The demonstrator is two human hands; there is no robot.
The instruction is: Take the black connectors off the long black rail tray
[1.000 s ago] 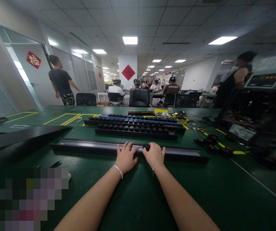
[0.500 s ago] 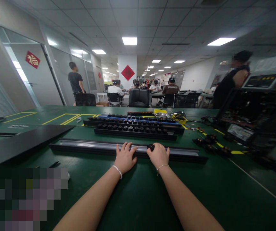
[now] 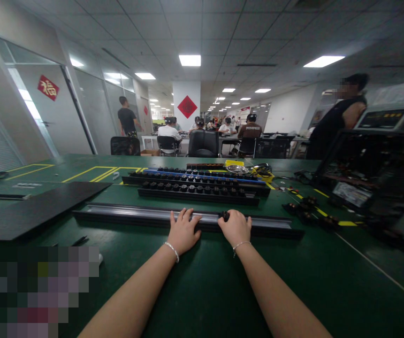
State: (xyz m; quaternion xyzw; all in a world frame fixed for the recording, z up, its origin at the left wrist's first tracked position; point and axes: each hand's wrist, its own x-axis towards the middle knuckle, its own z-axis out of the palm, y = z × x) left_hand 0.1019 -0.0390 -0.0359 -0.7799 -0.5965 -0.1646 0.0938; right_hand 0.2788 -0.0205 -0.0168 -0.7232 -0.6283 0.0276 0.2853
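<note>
A long dark metal rail (image 3: 124,213) lies across the green table (image 3: 202,286) in front of me. My left hand (image 3: 183,231) rests on the rail's near edge with its fingers spread flat over it. My right hand (image 3: 236,227) is curled on the rail just to the right, pinching a small black round part (image 3: 225,216) that sits in the rail's channel.
Behind the rail lie long black strips (image 3: 198,191) filled with several black parts, a metal bowl (image 3: 237,168) and a yellow item. A black panel (image 3: 36,206) lies at left, loose black parts (image 3: 307,211) and a dark machine (image 3: 374,173) at right. People sit and stand beyond.
My right hand has slid the small black part a little to the right along the rail. My left hand has stayed put. A person at the back left has walked further away.
</note>
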